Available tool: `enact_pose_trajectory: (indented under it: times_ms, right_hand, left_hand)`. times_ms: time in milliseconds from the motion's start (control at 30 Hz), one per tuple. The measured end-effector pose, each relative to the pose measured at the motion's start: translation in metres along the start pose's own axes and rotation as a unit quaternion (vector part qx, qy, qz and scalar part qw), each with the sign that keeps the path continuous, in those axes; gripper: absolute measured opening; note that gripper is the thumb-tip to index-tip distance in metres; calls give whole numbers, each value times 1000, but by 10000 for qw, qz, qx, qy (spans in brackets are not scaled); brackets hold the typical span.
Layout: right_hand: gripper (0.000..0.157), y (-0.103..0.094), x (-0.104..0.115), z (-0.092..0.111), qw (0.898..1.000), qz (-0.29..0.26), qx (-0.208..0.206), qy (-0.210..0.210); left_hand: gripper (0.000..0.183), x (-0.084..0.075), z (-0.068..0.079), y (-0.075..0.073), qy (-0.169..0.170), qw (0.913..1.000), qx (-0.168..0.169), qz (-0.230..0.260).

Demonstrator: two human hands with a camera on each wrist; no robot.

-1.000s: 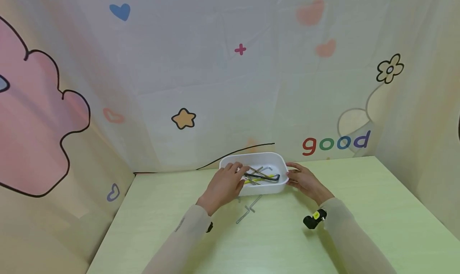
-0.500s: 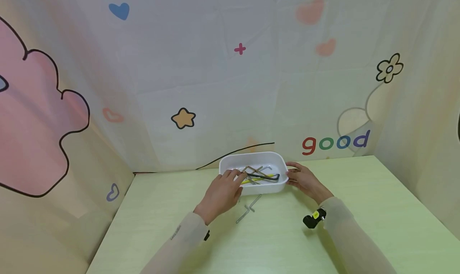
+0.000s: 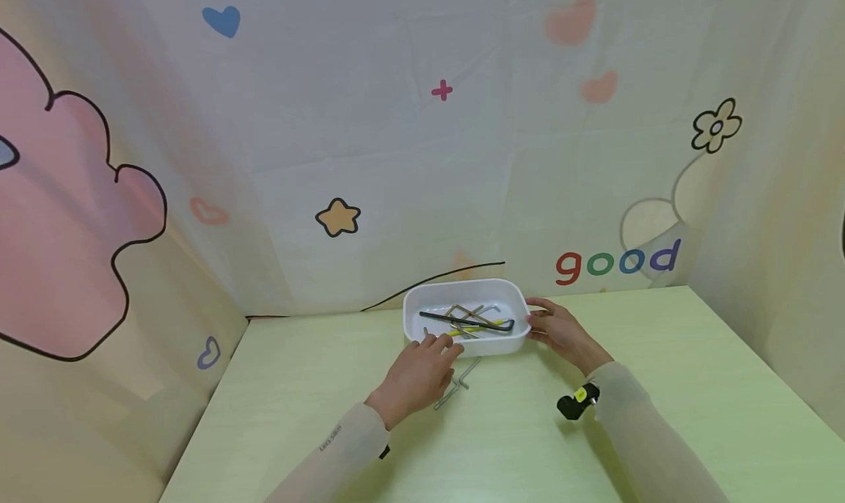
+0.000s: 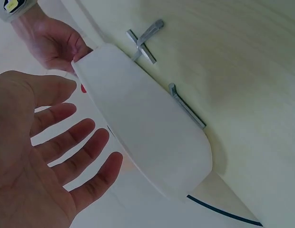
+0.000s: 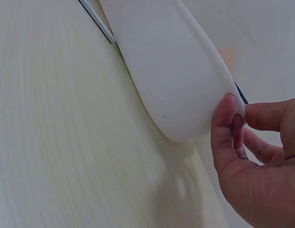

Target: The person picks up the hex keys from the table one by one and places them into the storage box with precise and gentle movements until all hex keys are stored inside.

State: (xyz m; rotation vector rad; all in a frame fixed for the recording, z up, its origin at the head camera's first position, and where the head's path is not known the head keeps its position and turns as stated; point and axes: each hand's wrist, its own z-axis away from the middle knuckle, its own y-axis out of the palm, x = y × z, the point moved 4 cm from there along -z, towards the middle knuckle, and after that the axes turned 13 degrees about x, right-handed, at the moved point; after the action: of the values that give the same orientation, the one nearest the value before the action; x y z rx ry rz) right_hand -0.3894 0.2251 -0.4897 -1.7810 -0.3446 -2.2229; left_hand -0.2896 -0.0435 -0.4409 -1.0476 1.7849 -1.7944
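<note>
A white plastic tray (image 3: pixel 491 347) stands at the back of the table with several L-shaped hex keys inside, among them a black hex key (image 3: pixel 436 315) and a yellow hex key (image 3: pixel 458 333). My right hand (image 3: pixel 561 334) pinches the tray's right end; in the right wrist view, thumb and fingers (image 5: pixel 223 114) grip the rim. My left hand (image 3: pixel 416 375) is just in front of the tray's near wall, holding nothing. Its fingers look spread and relaxed in the left wrist view. Silver hex keys (image 4: pixel 188 107) lie on the table along the tray's near side, two of them crossing (image 4: pixel 142 45) in that view.
The pale green table (image 3: pixel 660 386) runs back to a printed cloth curtain (image 3: pixel 396 144) right behind the tray. More cloth (image 3: pixel 119 386) hangs at the left side. A black wrist device (image 3: pixel 577 402) sits at my right cuff.
My left hand has drawn back from inside the tray toward the front, uncovering the black hex key's whole length. My right hand and the tray have stayed in place.
</note>
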Motion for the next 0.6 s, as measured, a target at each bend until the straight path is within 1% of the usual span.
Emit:
enact_pose_trajectory:
  times_ms: [200,300,600]
  right_hand:
    - [54,-1,-1,-1,10000,-19,-2,-12]
    - [54,-1,-2,-1,10000,-23,-2,0]
    - [53,1,-1,1,10000,27,-33,56]
  left_hand:
    - [32,-5,0,5,67,9995,267,172]
    - [31,-7,-1,11,101,9988,416,244]
    - [25,-10,0,21,162,9968,706,350]
